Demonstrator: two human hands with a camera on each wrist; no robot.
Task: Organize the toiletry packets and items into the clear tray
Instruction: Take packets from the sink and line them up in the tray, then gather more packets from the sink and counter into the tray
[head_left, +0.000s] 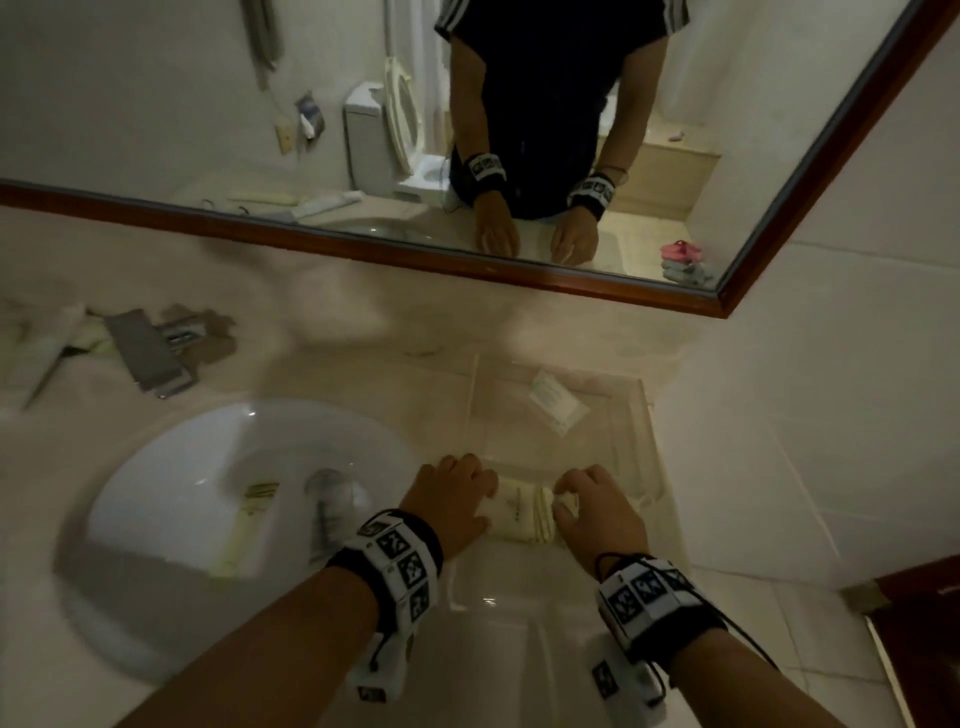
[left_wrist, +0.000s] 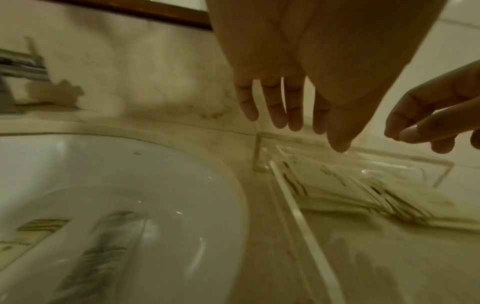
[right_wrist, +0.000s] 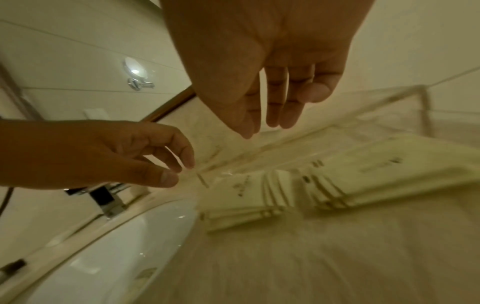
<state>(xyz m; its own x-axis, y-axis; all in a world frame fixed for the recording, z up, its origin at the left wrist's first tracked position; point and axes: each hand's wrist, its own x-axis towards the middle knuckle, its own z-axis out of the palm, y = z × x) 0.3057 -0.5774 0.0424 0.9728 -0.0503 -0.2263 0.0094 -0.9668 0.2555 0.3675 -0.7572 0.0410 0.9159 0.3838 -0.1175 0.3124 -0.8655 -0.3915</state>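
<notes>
Clear tray is set on the worktop, just right of the sink, toward the worktop's right edge. A stack of cream packets lies inside the tray near its front-left part; in the right wrist view the stack is fanned, with a second overlapping group beside it. One loose white packet lies alone toward the tray's back wall. Left hand is held over the stack's left end, right hand over its right end. From the wrist views, left hand is slack, fingers straight and pointing down above the tray's left wall, nothing gripped. Right hand is likewise relaxed, fingers extended above the packets, nothing held; contact with the stack cannot be told from the head view. Two more packets and a bottle are seen lying in the sink bowl. A tap stands at the worktop's back-left, with tubes beside it. A mirror is mounted behind the worktop.
</notes>
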